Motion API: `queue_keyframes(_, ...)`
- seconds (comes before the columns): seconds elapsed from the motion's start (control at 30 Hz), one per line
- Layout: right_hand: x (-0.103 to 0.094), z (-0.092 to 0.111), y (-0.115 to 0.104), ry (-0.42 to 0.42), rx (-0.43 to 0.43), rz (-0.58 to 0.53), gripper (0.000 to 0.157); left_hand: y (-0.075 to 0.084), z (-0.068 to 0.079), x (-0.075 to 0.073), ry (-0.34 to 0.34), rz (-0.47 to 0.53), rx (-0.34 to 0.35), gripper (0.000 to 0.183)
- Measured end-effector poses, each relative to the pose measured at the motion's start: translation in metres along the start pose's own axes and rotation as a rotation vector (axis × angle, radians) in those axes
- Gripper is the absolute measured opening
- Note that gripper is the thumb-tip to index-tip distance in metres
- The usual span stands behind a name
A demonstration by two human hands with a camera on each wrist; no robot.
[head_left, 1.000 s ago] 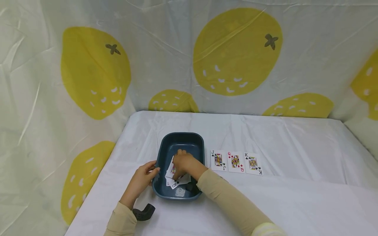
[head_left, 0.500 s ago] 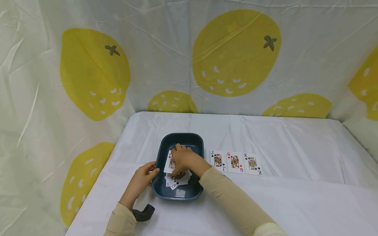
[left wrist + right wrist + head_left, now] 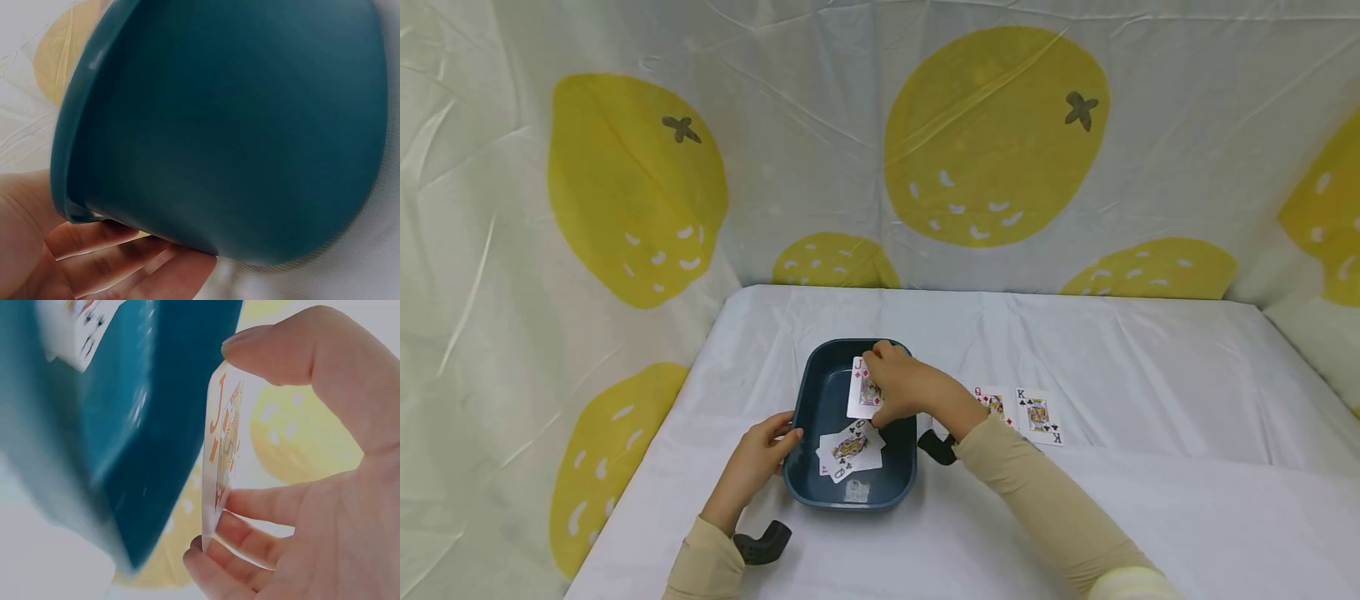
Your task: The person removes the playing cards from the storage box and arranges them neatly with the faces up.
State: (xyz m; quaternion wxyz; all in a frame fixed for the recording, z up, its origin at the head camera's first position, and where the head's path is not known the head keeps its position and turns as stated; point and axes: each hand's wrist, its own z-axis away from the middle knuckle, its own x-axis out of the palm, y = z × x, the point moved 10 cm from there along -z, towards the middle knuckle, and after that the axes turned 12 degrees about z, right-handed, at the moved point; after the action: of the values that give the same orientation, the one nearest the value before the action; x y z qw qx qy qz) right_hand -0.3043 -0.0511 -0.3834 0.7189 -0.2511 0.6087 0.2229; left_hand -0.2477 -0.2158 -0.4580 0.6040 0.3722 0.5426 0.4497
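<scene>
The head view looks forward and down over the table; both wrist views sit close, sharing the teal tub [image 3: 820, 392].

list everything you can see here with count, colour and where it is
tub: 1, dark teal, on the table left of centre
held card: 1, white with a red J, above the tub
cards in the tub: a few, exact count unclear, white, overlapping on the tub floor; the top one shows a black Q
cards on the table: 2 showing, white, a red Q and a black K, right of the tub; anything behind the right arm is hidden
table cover: 1, white, creased
backdrop: white sheet with yellow lemons, behind and at both sides
wrist camera mounts: 2, black, one on each wrist
left hand: holds the tub's left rim
right hand: pinches the held card by its edges
</scene>
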Motion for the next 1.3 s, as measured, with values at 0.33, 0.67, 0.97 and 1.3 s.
queue_keyframes(0.33,0.0,0.031,0.066,0.016,0.076,-0.036,0.094,0.0,-0.001,-0.001,0.002,-0.01,-0.005,0.04)
queue_keyframes(0.67,0.018,0.079,0.128,0.001,0.162,-0.078,0.094,0.0,-0.001,-0.001,0.001,-0.01,-0.007,0.04)
queue_keyframes(0.97,0.037,0.122,0.166,-0.05,0.219,-0.065,0.089,-0.005,-0.003,-0.001,0.003,0.008,-0.003,0.037)
queue_keyframes(1.3,0.062,0.163,0.205,-0.011,0.225,-0.028,0.081,-0.006,-0.002,0.0,-0.006,0.001,0.002,0.038)
